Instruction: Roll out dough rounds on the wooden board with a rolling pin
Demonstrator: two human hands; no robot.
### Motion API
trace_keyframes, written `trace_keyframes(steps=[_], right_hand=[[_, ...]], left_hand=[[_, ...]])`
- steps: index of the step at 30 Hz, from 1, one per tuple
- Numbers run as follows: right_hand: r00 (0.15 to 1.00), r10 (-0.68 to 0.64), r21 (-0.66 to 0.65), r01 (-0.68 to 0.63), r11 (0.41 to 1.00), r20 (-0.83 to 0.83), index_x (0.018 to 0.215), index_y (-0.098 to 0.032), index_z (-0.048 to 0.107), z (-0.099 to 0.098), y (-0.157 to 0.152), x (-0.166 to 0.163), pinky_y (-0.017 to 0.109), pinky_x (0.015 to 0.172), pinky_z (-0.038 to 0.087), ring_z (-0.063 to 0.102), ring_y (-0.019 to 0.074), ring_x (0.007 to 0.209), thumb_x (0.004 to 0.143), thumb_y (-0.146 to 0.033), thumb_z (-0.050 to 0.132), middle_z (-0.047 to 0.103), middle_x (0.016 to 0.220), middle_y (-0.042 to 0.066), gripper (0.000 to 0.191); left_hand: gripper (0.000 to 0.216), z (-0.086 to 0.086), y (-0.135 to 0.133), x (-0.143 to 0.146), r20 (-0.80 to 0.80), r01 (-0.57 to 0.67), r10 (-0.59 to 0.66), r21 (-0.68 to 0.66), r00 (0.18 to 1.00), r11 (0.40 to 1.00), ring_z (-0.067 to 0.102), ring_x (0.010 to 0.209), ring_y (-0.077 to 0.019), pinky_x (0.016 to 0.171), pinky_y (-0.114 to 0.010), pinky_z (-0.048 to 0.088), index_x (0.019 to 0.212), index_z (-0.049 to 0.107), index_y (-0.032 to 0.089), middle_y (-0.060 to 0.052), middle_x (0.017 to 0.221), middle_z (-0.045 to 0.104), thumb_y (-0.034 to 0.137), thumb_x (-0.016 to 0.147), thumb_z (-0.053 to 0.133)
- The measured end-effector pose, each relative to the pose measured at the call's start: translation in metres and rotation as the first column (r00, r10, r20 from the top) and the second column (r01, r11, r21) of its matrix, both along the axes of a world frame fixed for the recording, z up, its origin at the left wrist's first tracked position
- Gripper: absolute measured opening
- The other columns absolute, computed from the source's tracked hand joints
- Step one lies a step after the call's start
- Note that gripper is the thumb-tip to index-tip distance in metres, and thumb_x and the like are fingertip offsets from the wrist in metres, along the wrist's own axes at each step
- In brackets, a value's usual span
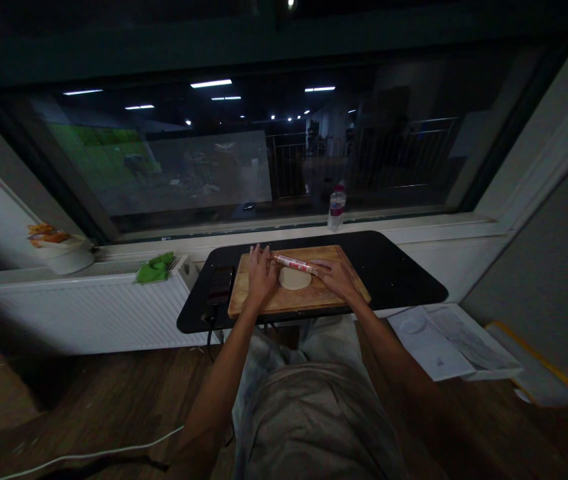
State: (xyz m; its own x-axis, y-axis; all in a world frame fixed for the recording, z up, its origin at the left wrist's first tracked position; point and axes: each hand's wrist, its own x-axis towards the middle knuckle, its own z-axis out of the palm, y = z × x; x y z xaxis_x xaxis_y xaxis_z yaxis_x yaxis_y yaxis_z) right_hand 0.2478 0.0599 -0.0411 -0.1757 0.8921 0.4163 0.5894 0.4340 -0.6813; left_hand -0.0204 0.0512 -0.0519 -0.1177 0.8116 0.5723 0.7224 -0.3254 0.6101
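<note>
Both palms flat, fingers released: left hand [261, 277] and right hand [337, 279] press rolling pin [295, 264] over dough [294, 279] mid cutting board [331, 293]. Risk: uneven pressure tears dough.

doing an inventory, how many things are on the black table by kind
light wooden cutting board: 1
flat round disc of pale dough: 1
red and white patterned rolling pin: 1
dark phone-like slab: 1
total: 4

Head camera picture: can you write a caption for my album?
Both hands roll a thin pin over dough on a board.
</note>
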Motion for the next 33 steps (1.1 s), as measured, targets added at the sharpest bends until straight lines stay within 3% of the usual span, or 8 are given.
trace_keyframes(steps=[5, 9, 14, 20, 25, 33], right_hand=[[0.999, 0.051, -0.036, -0.052, 0.998, -0.011, 0.126, -0.024, 0.088, 0.002, 0.000, -0.001, 0.038, 0.111, 0.063, 0.082, 0.0260, 0.124, 0.107, -0.028, 0.072, 0.087, 0.133, 0.008, 0.025], [0.980, -0.047, 0.029, 0.043, 0.999, 0.194, 0.122, -0.023, 0.089, 0.008, -0.001, -0.002, 0.036, 0.113, 0.058, 0.080, 0.0263, 0.126, 0.112, -0.032, 0.066, 0.087, 0.132, 0.010, 0.026], [0.904, -0.150, 0.110, 0.115, 0.987, 0.400, 0.116, -0.019, 0.088, 0.015, -0.007, -0.003, 0.035, 0.116, 0.052, 0.079, 0.0276, 0.126, 0.121, -0.036, 0.049, 0.086, 0.129, 0.016, 0.042], [0.869, -0.226, 0.164, 0.170, 0.972, 0.440, 0.118, -0.019, 0.088, 0.013, -0.007, -0.003, 0.039, 0.114, 0.054, 0.080, 0.0321, 0.122, 0.122, -0.041, 0.041, 0.086, 0.126, 0.019, 0.052], [0.818, -0.241, 0.201, 0.157, 0.967, 0.523, 0.121, -0.018, 0.087, 0.011, -0.007, -0.004, 0.038, 0.111, 0.057, 0.080, 0.0301, 0.119, 0.122, -0.037, 0.037, 0.087, 0.125, 0.018, 0.053], [0.855, -0.200, 0.194, 0.119, 0.974, 0.479, 0.122, -0.016, 0.086, 0.009, -0.014, -0.003, 0.042, 0.116, 0.055, 0.078, 0.0336, 0.127, 0.121, -0.035, 0.040, 0.085, 0.129, 0.021, 0.050]], left_hand=[[0.048, -0.004, 0.001, 0.001, -0.105, 0.021, -0.027, -0.054, 0.994, 0.998, 0.025, 0.177, -0.0379, 0.143, -0.068, 0.027, 0.153, 0.071, 0.023, -0.015, 0.178, 0.051, 0.040, 0.116, 0.046], [0.045, 0.000, 0.000, 0.002, -0.198, 0.000, -0.018, -0.088, 0.980, 0.996, 0.040, 0.168, -0.0397, 0.139, -0.071, 0.032, 0.146, 0.076, 0.025, -0.016, 0.165, 0.062, 0.038, 0.116, 0.045], [0.045, 0.009, -0.007, 0.003, -0.294, -0.059, 0.031, -0.087, 0.955, 0.994, 0.048, 0.161, -0.0420, 0.135, -0.067, 0.035, 0.146, 0.076, 0.024, -0.018, 0.159, 0.067, 0.038, 0.116, 0.046], [0.043, 0.018, -0.021, -0.001, -0.372, -0.068, 0.030, -0.088, 0.928, 0.994, 0.054, 0.149, -0.0416, 0.128, -0.063, 0.041, 0.147, 0.075, 0.027, -0.017, 0.148, 0.072, 0.037, 0.115, 0.048], [0.036, 0.026, -0.031, 0.000, -0.435, -0.097, 0.053, -0.080, 0.899, 0.992, 0.060, 0.137, -0.0389, 0.125, -0.060, 0.041, 0.134, 0.077, 0.026, -0.017, 0.136, 0.075, 0.038, 0.115, 0.049], [0.034, 0.030, -0.036, 0.002, -0.483, -0.097, 0.049, -0.075, 0.874, 0.992, 0.065, 0.125, -0.0397, 0.117, -0.058, 0.048, 0.121, 0.077, 0.022, -0.020, 0.126, 0.073, 0.032, 0.115, 0.045]])
